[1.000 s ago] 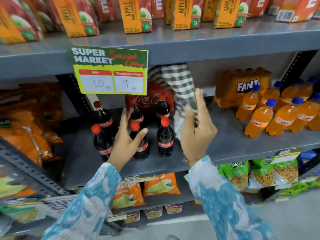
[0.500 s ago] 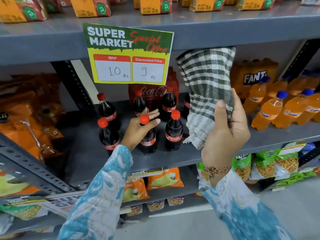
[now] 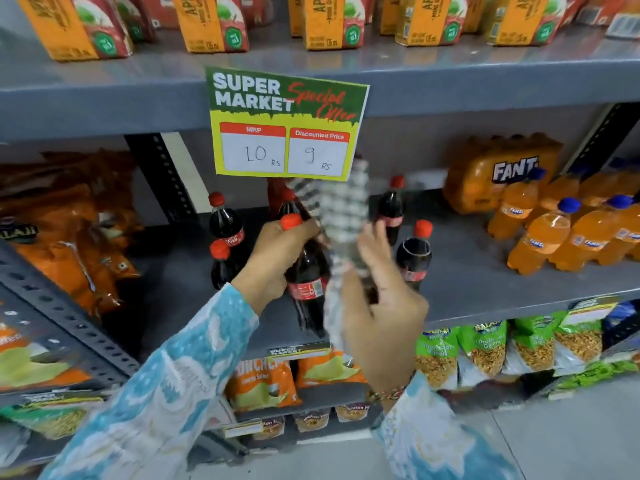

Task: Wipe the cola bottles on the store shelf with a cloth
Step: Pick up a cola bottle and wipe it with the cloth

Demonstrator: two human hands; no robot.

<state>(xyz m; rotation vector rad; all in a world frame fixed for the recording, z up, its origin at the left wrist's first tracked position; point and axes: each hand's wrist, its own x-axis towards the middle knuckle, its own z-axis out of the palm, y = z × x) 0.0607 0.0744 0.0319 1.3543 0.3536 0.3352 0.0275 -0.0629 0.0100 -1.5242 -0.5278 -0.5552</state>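
Observation:
My left hand (image 3: 277, 258) grips a small cola bottle (image 3: 306, 278) by its neck, just under the red cap, and holds it lifted and tilted in front of the grey middle shelf (image 3: 485, 282). My right hand (image 3: 377, 313) holds a green-and-white checked cloth (image 3: 343, 230), blurred with motion, against the bottle's right side. Several more cola bottles stand on the shelf: two at the left (image 3: 225, 226), one at the back right (image 3: 391, 209) and one at the front right (image 3: 414, 258). A red shrink-wrapped cola pack behind them is mostly hidden.
A "Super Market Special Offer" price card (image 3: 284, 123) hangs from the upper shelf edge. Orange Fanta bottles (image 3: 540, 233) and a Fanta pack (image 3: 498, 171) fill the right. Juice cartons (image 3: 214, 22) line the top shelf. Orange snack bags (image 3: 69, 230) lie left; snack packets (image 3: 485, 348) sit below.
My left hand has closed on the front middle bottle and lifted it off the shelf. My right hand has swung the cloth left and down against that bottle.

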